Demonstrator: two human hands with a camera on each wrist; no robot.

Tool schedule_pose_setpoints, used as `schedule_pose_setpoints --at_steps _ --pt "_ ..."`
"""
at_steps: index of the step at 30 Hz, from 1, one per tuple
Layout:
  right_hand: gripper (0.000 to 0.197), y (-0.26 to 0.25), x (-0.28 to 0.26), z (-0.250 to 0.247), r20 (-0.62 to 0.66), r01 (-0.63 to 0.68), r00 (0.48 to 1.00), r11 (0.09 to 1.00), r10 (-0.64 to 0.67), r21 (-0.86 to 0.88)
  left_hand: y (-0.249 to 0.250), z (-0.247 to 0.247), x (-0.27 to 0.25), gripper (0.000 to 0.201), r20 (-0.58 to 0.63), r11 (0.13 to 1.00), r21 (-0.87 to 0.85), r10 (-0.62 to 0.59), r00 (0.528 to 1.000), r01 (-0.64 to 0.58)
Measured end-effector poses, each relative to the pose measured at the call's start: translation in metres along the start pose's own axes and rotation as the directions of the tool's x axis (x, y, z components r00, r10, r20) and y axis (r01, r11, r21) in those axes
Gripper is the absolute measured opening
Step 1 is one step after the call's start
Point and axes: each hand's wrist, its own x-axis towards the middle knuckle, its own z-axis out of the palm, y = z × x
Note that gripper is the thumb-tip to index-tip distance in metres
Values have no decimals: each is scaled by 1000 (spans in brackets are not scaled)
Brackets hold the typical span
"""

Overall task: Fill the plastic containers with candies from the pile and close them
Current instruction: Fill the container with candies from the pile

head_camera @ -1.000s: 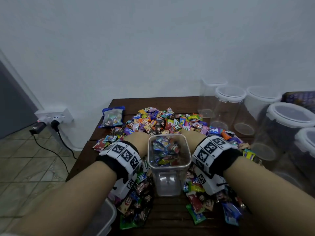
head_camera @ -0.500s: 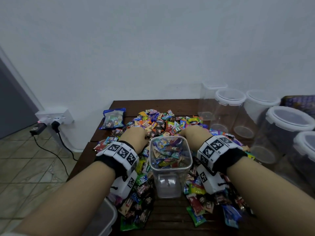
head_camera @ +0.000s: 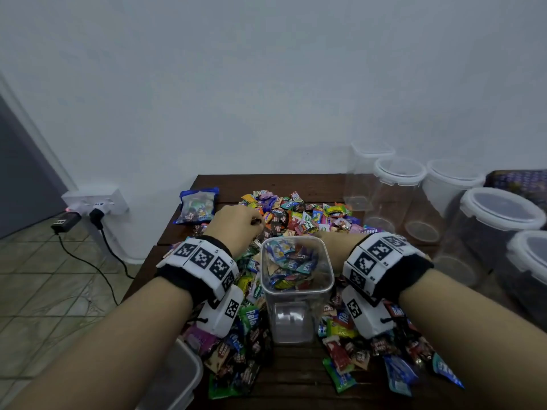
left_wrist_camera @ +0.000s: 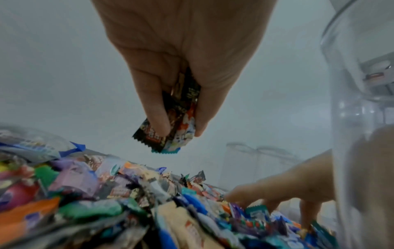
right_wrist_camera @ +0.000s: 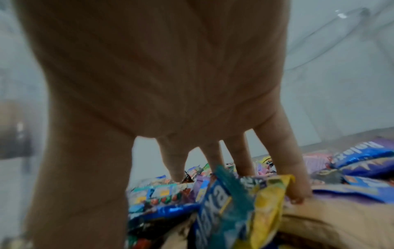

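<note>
Our left hand [left_wrist_camera: 183, 67] hangs above the candy pile [head_camera: 296, 214], fingers and thumb pinched around a few wrapped candies [left_wrist_camera: 170, 128], the outermost in a dark, saw-edged wrapper. Our right hand [right_wrist_camera: 170, 84] reaches into the far side of the pile with fingers spread and straight, tips down among the wrappers, gripping nothing we can make out. Between our wrists, on the dark wooden table [head_camera: 296, 187], stands the square clear container [head_camera: 297, 288], open-topped and holding candies in its upper part; how full it is lower down we cannot tell through the wall. More clear containers [head_camera: 399, 196], some with white lids on, stand well apart along the right edge.

We judge the candies light and their film wrappers slick and crinkly, so a loose pinch may shed one; taking them by the body rather than by the crimped ends should hold better. The container looks stiff but light and tall, likely to tip if knocked at the rim, so it is best steadied low on its walls.
</note>
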Motion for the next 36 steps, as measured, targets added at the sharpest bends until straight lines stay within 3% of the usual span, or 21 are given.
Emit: schedule_pose_setpoints --at_steps 4,11,19,25,33,36 --pt "50 -7 3 3 -10 -42 999 993 41 -112 2 -8 -3 21 -23 998 -65 13 1000 -15" --pt "22 -2 -1 -3 -92 -68 994 987 55 -148 2 -12 -7 20 -33 995 -93 22 999 -25" --pt "24 5 -1 -7 -143 -120 986 971 92 -205 10 -19 -18 20 -46 988 -153 20 999 -27" --pt "11 9 -16 -16 -177 -105 980 992 90 -76 16 -25 -25 18 -77 973 -220 49 996 -65" --pt "11 10 -77 -44 -513 45 854 969 90 244 24 -40 -42 16 -158 940 -291 138 978 -179" --pt "18 2 -99 -51 -603 157 797 949 41 272 28 -42 -50 15 -179 919 -324 175 968 -226"
